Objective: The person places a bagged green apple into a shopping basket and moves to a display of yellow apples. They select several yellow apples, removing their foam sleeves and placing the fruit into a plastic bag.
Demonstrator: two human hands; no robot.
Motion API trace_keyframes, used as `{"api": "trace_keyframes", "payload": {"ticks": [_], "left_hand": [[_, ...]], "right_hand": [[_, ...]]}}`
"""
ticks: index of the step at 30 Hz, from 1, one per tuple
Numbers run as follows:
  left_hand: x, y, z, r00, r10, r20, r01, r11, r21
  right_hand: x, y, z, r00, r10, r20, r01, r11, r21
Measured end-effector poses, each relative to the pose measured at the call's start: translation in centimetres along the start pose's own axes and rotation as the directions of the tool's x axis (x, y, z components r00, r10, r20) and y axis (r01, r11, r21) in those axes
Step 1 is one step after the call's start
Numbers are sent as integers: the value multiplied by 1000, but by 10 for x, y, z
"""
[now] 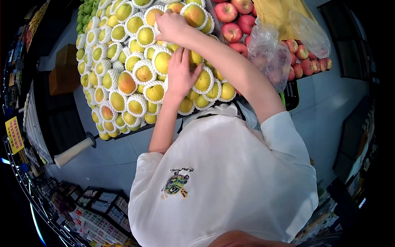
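Many yellow-green and orange fruits in white foam nets are heaped on a sloping display. My right hand (173, 28) reaches across to the upper part of the heap, its fingers bent against a yellow-orange fruit (152, 17) in a foam net. Below it, my left hand (180, 74) rests on the heap with fingers stretched and thumb apart, between a yellow fruit (163, 62) and another netted fruit (203, 81). Its palm side is hidden.
Red apples (231, 32) lie right of the heap, beside clear plastic bags (269, 55) and a yellow cloth (284, 18). Green fruits (85, 15) are at the upper left. A roll (74, 153) sticks out at the display's lower left corner. Shelves with packaged goods stand farther off.
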State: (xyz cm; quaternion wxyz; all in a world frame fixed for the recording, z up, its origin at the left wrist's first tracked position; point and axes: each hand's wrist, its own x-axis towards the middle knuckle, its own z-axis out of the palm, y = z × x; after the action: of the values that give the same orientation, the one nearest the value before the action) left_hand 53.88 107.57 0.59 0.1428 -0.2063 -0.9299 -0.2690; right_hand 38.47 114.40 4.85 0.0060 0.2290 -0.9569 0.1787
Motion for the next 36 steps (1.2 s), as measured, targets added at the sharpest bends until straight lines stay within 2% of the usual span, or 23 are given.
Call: {"api": "trace_keyframes", "payload": {"ticks": [2, 4, 5, 8, 10, 11, 13, 14, 15, 16, 17, 18, 19, 21, 23, 24, 25, 27, 29, 31, 33, 34, 36], "left_hand": [[-4, 1, 2, 999, -3, -42, 2, 999, -39], [-6, 4, 2, 975, 53, -214, -43, 998, 53], [-10, 3, 2, 976, 56, -209, -46, 998, 52], [-18, 0, -6, 945, 51, -324, -18, 994, 104], [-23, -8, -12, 942, 19, -334, 12, 996, 91], [-26, -12, -16, 937, -22, -349, 53, 995, 81], [-29, -13, -25, 934, -40, -355, 73, 994, 80], [-32, -15, -28, 936, -60, -346, 93, 993, 79], [-30, -15, -29, 937, -75, -342, 108, 991, 77], [-27, -13, -29, 945, -55, -323, 89, 992, 92], [-23, -8, -29, 945, -55, -322, 88, 992, 91], [-18, 0, -28, 955, -36, -295, 66, 994, 92], [-13, 6, -25, 963, -18, -269, 44, 995, 92], [-7, 17, -18, 973, -45, -226, 69, 993, 96], [2, 28, -13, 977, -126, -173, 151, 979, 140], [3, 26, -8, 982, -146, -119, 164, 973, 161], [7, 30, -9, 982, -145, -122, 163, 973, 161], [12, 38, -15, 952, -304, 36, 297, 945, 140], [11, 36, -13, 960, -279, 10, 276, 955, 111], [9, 31, -11, 968, -251, -15, 251, 964, 86], [8, 27, -9, 956, -279, -87, 265, 953, -150], [8, 26, -8, 957, -279, -85, 264, 953, -150], [10, 26, -8, 933, -358, -35, 334, 899, -284]], "right_hand": [[-5, 0, 3, 999, 0, -48, 1, 1000, 21], [-8, -3, 8, 993, 10, -114, -10, 1000, 1], [-10, -5, 7, 993, 16, -115, -16, 1000, 4], [-14, -2, -9, 997, 63, -39, -61, 998, 35], [-23, 8, -43, 998, -16, -57, 29, 969, 244], [-30, 15, -68, 998, -14, -56, 27, 969, 245], [-51, 38, -117, 995, 57, -85, -12, 889, 457], [-42, 76, -120, 984, -68, 163, -25, 862, 507], [-29, 112, -122, 900, -201, 387, -48, 836, 546], [-45, 109, -120, 901, -199, 386, -49, 837, 545], [-74, 95, -110, 974, 0, 225, -122, 842, 526], [-95, 86, -98, 979, 200, 49, -196, 831, 520], [-105, 87, -85, 978, 201, 49, -196, 831, 520], [-122, 92, -55, 952, 255, 168, -305, 787, 536], [-135, 95, -22, 930, 259, 262, -367, 711, 600], [-141, 101, 7, 964, 216, 155, -264, 730, 630], [-147, 99, 18, 972, 204, 113, -230, 765, 602], [-158, 87, 30, 971, 229, 63, -202, 660, 723], [-164, 74, 51, 939, 343, -22, -177, 539, 823], [-171, 70, 57, 926, 378, -14, -194, 507, 840], [-177, 62, 53, 887, 447, -115, -79, 392, 916], [-179, 59, 49, 886, 449, -114, -80, 391, 917], [-182, 54, 40, 874, 432, -222, -44, 526, 850]]}}
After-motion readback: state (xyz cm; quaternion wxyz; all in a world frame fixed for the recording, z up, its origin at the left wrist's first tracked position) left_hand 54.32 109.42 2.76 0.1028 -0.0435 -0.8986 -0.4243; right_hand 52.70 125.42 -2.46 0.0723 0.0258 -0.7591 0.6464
